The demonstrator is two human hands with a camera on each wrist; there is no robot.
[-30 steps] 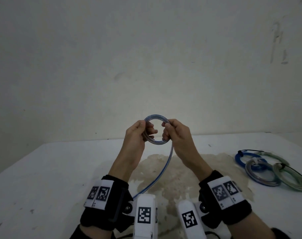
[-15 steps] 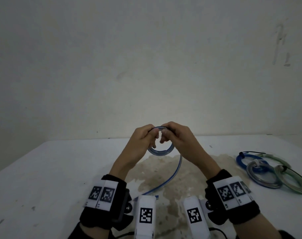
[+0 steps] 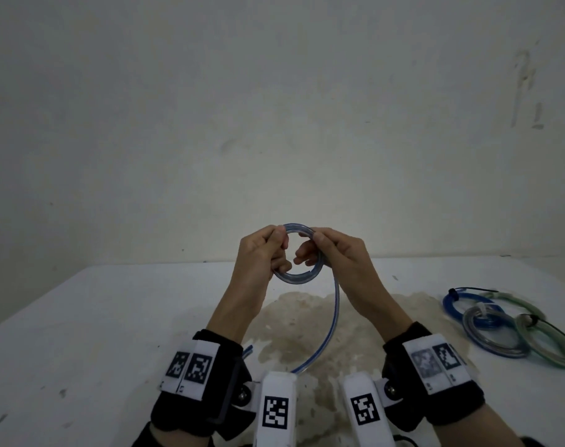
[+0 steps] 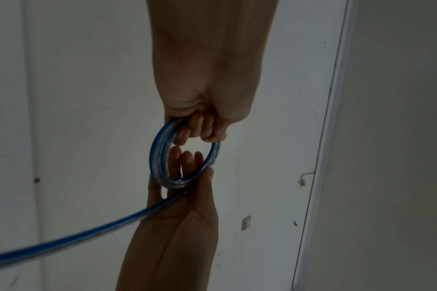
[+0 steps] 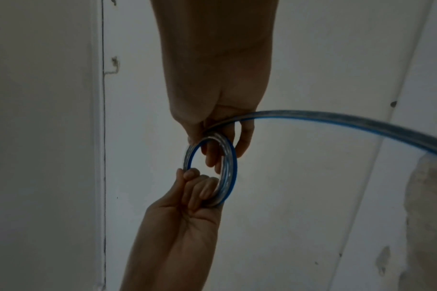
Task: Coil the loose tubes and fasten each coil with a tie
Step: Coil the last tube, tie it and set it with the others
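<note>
A clear tube with a blue stripe is wound into a small coil [image 3: 299, 275] that I hold above the table. My left hand [image 3: 270, 253] grips the coil's left side, fingers curled through the ring [image 4: 200, 128]. On the right side, my right hand [image 3: 323, 250] pinches the coil where the loose tail [image 3: 336, 304] leaves it [image 5: 219, 126]. The tail hangs down to the table and curves back toward my left wrist, with its end [image 3: 247, 350] beside the wristband. In the wrist views the coil [image 4: 160, 157] [image 5: 228, 171] shows several turns.
The white table [image 3: 97, 333] has a brownish stain [image 3: 307, 337] under my hands. At the right lie tied coils: a blue one [image 3: 458, 306], a grey-clear one [image 3: 494, 346] and a green one [image 3: 552, 353], with another pale green coil [image 3: 513, 301] behind. A bare wall stands behind the table.
My hands closed over the top of the coil half a second ago and now hold its sides again, slightly higher. The loose tail has drawn in and is shorter.
</note>
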